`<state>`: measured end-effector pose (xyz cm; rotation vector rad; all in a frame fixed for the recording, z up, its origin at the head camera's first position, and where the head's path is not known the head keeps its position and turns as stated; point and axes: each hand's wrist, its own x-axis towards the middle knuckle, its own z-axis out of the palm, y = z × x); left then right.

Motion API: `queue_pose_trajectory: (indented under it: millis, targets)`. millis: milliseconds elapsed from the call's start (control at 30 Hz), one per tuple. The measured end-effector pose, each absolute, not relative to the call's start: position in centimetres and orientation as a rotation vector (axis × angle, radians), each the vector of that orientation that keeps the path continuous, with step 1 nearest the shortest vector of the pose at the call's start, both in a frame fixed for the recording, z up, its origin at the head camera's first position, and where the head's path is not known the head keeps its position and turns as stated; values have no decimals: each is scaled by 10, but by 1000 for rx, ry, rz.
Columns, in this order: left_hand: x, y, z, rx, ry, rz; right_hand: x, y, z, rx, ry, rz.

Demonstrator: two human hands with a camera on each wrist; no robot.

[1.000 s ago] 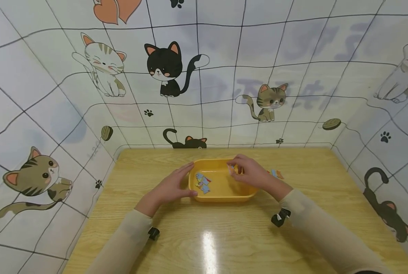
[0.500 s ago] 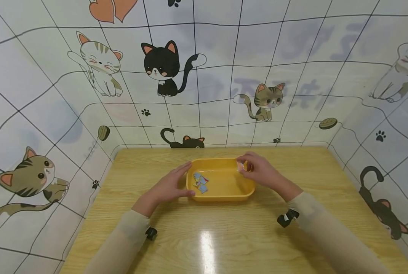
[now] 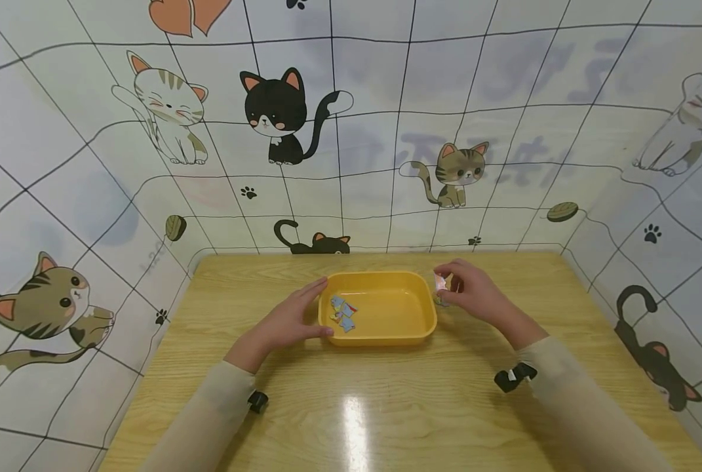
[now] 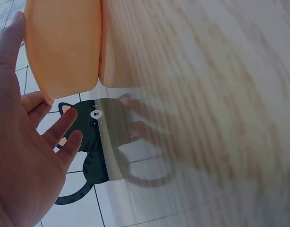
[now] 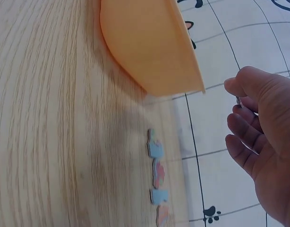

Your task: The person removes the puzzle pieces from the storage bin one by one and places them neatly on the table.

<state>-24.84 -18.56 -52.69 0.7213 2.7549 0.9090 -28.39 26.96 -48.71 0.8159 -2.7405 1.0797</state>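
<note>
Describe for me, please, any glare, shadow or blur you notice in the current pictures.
Head view: a bright streak of glare on the table, near the bottom edge; left wrist view: soft, blurry wood grain at right, plus a mirrored reflection of the black cat; right wrist view: a soft shadow beside the tray.

Looks from the head, well back and above, forward and down onto the yellow tray (image 3: 386, 311); from the left wrist, close and low, faces past its left end toward the patterned wall (image 3: 374, 131) behind; from the right wrist, likewise, past its right end; shares tray and wall throughout.
</note>
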Motion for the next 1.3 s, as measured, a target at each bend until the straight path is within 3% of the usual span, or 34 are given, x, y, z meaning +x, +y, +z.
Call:
queue_pose_trajectory:
  millis: [700,1300]
  targets:
    - [-249,-184,-527,723,2758,924,-282,338,-490,638,-2898,951]
    - [-247,-185,-527,714,2762,912,-286,366,-507,572,-3023,927]
